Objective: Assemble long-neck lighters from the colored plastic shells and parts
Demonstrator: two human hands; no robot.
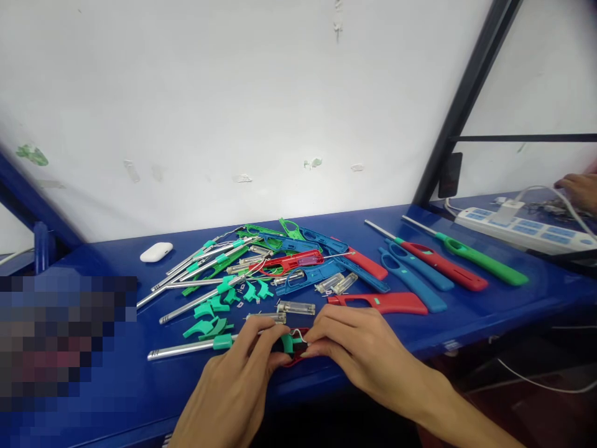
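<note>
Both my hands meet over a red lighter housing (298, 359) at the table's front edge, and they cover much of it. My left hand (237, 367) is closed around the housing's front part, where a silver lighter tube (181, 352) with a green collar (222, 341) sticks out to the left. A green trigger (287, 343) and a white wire (298, 335) show between the hands. My right hand (349, 342) pinches at the inside of the housing near the wire; what its fingertips hold is hidden. Just beyond lie clear fuel tanks (296, 307) and loose green triggers (205, 326).
Several metal tubes (186, 274) and coloured housing halves (298, 242) are heaped behind my hands. At right lie a red lighter (443, 266) and a green lighter (485, 260). A white case (157, 252) sits back left. A power strip (522, 230) and another person's hand (581, 191) are far right.
</note>
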